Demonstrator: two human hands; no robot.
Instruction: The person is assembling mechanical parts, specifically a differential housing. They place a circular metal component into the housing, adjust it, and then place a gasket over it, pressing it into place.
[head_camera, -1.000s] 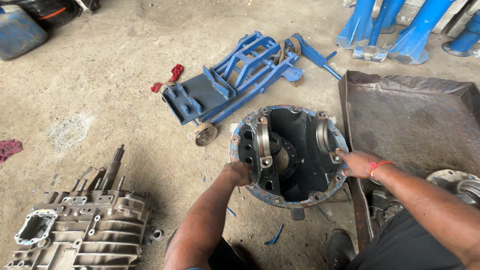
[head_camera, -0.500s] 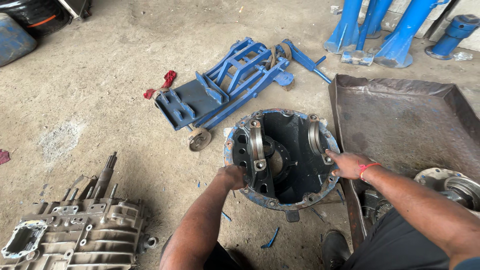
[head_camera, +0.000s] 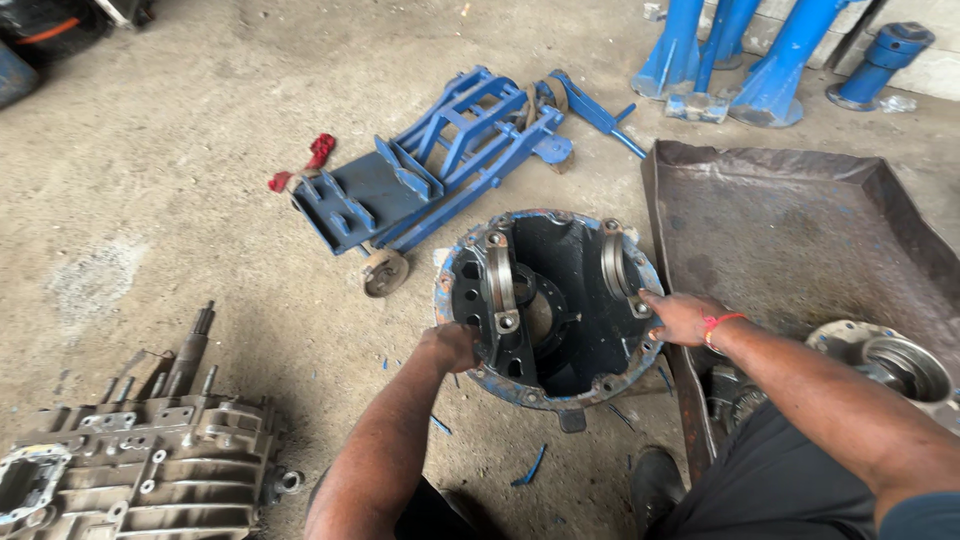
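Note:
A round, dark differential housing (head_camera: 560, 300) with a blue-flecked flange rim sits open side up on the concrete floor in front of me. My left hand (head_camera: 452, 345) grips its left rim, fingers curled over the edge. My right hand (head_camera: 683, 317), with a red band at the wrist, rests flat on the right rim, fingers spread toward the bearing cap there. Two curved bearing caps stand inside the housing.
A blue trolley jack frame (head_camera: 440, 170) lies on its side behind the housing. A large rusty metal tray (head_camera: 800, 220) lies to the right, with a hub part (head_camera: 885, 365) at its near corner. A grey gearbox casing (head_camera: 140, 460) lies at lower left. Blue stands (head_camera: 740, 60) are at the back.
The view has shifted slightly, so the housing sits a little lower and more central. Both hands remain on the housing rim in the same places.

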